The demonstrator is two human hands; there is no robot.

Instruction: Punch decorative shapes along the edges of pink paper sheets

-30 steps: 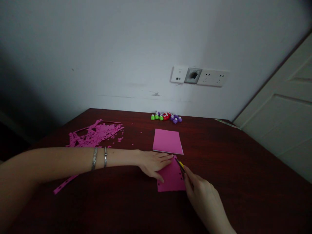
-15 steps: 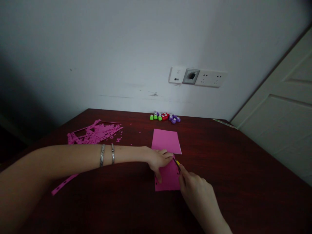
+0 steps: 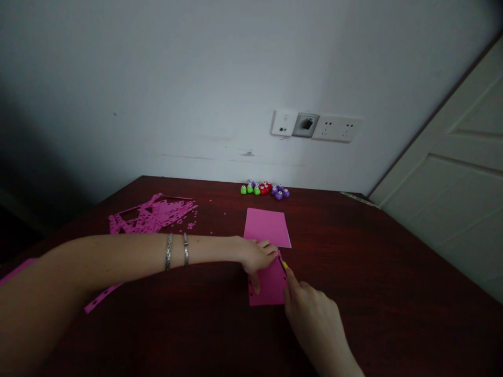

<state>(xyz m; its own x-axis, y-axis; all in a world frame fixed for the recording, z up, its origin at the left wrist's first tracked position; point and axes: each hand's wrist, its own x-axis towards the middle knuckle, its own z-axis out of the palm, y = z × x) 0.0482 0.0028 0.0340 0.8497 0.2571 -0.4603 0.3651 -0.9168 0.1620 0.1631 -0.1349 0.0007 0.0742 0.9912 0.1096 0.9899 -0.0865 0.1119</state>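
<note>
A pink sheet (image 3: 267,285) with small holes near its side edges lies flat on the dark red-brown table. My left hand (image 3: 259,257) rests on its upper part, fingers spread and palm down. Held in the closed fingers of my right hand (image 3: 312,309) is a slim yellow-and-dark utility knife (image 3: 284,264). Its tip is at the sheet's upper right edge, close to my left fingertips; most of the tool is hidden in my grip. Just beyond lies another pink sheet (image 3: 267,226), with no holes visible.
Pink punched strips and scraps (image 3: 157,213) are heaped at the left, with a loose strip (image 3: 102,298) below my left forearm. Several small green, red and purple craft punches (image 3: 265,188) stand near the wall. Sockets (image 3: 316,126) are on the wall; a white door (image 3: 463,157) stands right.
My right hand has shifted slightly left with the knife, along the sheet's right edge. My left hand stays on the sheet. The view has turned a little.
</note>
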